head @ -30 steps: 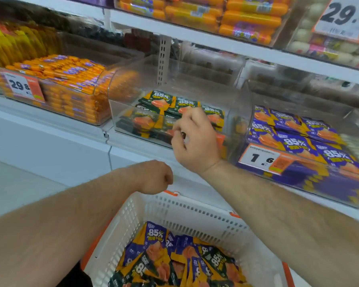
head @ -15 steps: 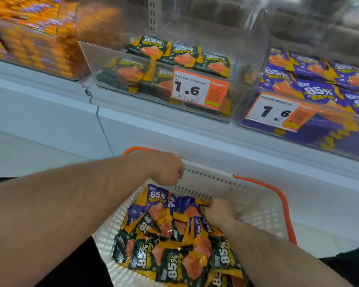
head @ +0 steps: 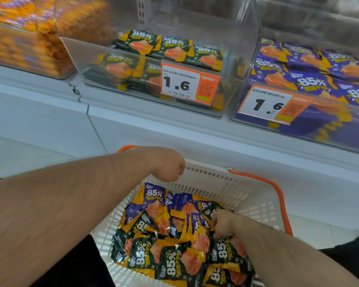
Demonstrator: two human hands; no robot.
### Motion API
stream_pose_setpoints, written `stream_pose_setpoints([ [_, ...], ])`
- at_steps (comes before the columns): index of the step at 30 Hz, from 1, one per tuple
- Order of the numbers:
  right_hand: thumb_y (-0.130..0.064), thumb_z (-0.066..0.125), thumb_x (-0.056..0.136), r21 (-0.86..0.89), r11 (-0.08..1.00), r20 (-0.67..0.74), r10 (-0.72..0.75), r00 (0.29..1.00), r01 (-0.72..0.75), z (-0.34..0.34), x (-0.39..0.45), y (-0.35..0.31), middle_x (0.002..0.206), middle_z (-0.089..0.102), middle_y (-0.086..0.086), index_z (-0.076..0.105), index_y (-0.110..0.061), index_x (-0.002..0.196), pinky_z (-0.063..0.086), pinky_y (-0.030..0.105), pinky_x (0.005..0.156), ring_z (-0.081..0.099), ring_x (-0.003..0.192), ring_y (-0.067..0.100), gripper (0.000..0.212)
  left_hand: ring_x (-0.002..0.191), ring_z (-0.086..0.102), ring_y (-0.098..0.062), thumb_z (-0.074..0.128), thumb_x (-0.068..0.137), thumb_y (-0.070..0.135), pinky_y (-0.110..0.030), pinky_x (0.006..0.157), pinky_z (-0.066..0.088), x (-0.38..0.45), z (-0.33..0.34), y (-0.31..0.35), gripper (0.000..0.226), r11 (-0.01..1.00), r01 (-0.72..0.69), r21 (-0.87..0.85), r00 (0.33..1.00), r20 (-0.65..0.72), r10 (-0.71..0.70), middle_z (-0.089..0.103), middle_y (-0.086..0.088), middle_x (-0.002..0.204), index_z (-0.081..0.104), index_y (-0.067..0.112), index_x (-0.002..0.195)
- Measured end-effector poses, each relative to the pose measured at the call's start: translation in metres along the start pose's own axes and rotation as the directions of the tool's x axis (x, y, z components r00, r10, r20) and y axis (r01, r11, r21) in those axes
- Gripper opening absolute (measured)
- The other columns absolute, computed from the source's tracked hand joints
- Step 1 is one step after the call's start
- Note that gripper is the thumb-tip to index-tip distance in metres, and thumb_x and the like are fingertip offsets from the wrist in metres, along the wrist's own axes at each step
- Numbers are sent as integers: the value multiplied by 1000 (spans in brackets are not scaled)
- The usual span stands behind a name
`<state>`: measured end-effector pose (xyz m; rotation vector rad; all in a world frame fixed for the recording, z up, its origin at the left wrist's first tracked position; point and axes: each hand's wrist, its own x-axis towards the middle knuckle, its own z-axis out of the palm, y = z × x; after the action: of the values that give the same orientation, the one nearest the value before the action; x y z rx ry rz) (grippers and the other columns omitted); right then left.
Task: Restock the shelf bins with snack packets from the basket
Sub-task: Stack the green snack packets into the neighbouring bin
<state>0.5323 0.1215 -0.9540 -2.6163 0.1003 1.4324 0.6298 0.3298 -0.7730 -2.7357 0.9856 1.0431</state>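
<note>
Right hand [head: 223, 223] down in the white basket [head: 247, 195], fingers curled into the heap of snack packets [head: 170, 243], pinching at black-and-yellow ones; which packet it has, cannot tell, fingertips buried. Packets in the basket are mixed: black "85%" ones toward the near side, purple ones [head: 153, 198] toward the far wall. Left hand [head: 170, 166] clenched in a fist at the basket's far rim, by the end of the orange handle [head: 278, 195]; fingers folded under, whether they hold the handle is hidden. Beyond, on the white shelf [head: 174, 129], clear middle bin [head: 87, 59] part full of black packets [head: 170, 48], price tag "1.6" [head: 187, 85] on its front. Right bin [head: 247, 65] holds purple packets [head: 311, 79], same price tag [head: 272, 105]. Left bin [head: 56, 65] holds blurred orange snacks.
</note>
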Motion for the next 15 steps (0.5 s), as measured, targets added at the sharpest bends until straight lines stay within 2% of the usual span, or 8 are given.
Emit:
stream_pose_setpoints([
  [2,-25,71,86,-36,999,-19,-16,1000,15,-9,-6,-3,110,65,4,67,-12,112,50,30,80,60,96,19,29,117,53,-19,41,98,16,-32,96,44,-4,0,0,38,1000,-1,3,1000,-1,1,53,-1,138,56,18,133],
  [4,-25,69,87,-43,998,-59,-55,997,52,-23,-15,-11,103,62,3,64,-15,96,48,34,80,59,95,21,14,121,52,-19,42,98,17,-31,97,40,-10,-4,-5,39,1000,5,-7,1000,6,-5,52,0,139,55,19,135],
  [7,-27,67,89,58,988,-175,-133,976,145,-56,-35,-33,105,62,1,62,-17,102,49,34,84,59,98,20,17,127,47,-18,49,98,24,-32,101,36,-22,-19,-23,40,994,36,-99,997,-58,-42,50,2,142,51,21,137],
  [8,-28,66,89,71,979,-229,-170,958,191,-69,-44,-42,101,62,-2,62,-20,103,50,31,81,59,96,18,17,126,48,-18,52,97,28,-32,102,37,-27,-25,-30,41,991,43,-130,993,-104,-57,50,2,141,51,21,137],
  [11,-29,66,89,39,932,-391,-317,864,360,-107,-74,-69,80,52,-12,56,-27,94,39,24,62,53,81,13,12,124,50,-17,59,93,39,-32,104,40,-45,-38,-48,49,976,67,-205,982,-160,-101,50,4,140,50,22,138],
  [13,-21,67,90,139,870,-485,-357,799,473,-128,-97,-86,74,48,-12,56,-23,88,37,26,64,49,73,11,11,124,51,-17,64,88,48,-36,106,42,-59,-45,-56,58,961,90,-262,985,-117,-124,51,6,139,50,24,138],
  [15,-14,65,91,261,767,-574,-365,733,586,-144,-124,-99,66,50,-10,55,-21,80,38,26,62,47,62,7,17,119,56,-18,71,73,61,-39,103,46,-74,-53,-62,73,931,100,-351,987,-85,-138,56,6,132,53,25,134],
])
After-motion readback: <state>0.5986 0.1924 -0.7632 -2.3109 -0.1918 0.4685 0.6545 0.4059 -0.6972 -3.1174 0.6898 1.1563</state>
